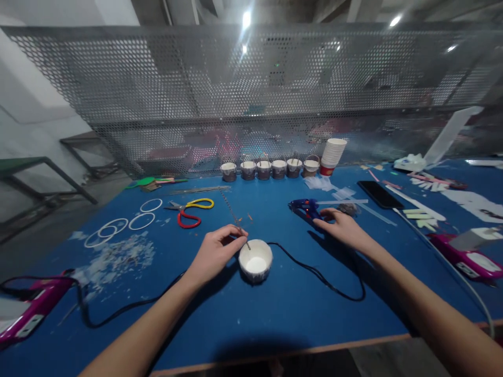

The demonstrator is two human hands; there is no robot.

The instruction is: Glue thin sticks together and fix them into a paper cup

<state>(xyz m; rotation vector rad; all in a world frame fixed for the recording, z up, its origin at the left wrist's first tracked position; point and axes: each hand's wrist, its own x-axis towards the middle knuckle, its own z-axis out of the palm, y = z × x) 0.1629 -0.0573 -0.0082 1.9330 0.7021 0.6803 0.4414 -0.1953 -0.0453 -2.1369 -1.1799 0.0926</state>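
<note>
A short white paper cup stands on the blue table, just right of my left hand. That hand pinches a thin stick whose lower end rests on the cup's rim and whose upper end points away from me. My right hand rests on a blue glue gun lying on the table; its black cord loops toward me.
A row of cut paper cups and a stack of cups line the back mesh panel. Scissors, white rings and scraps lie left. A phone and paper pieces lie right. Pink devices flank me.
</note>
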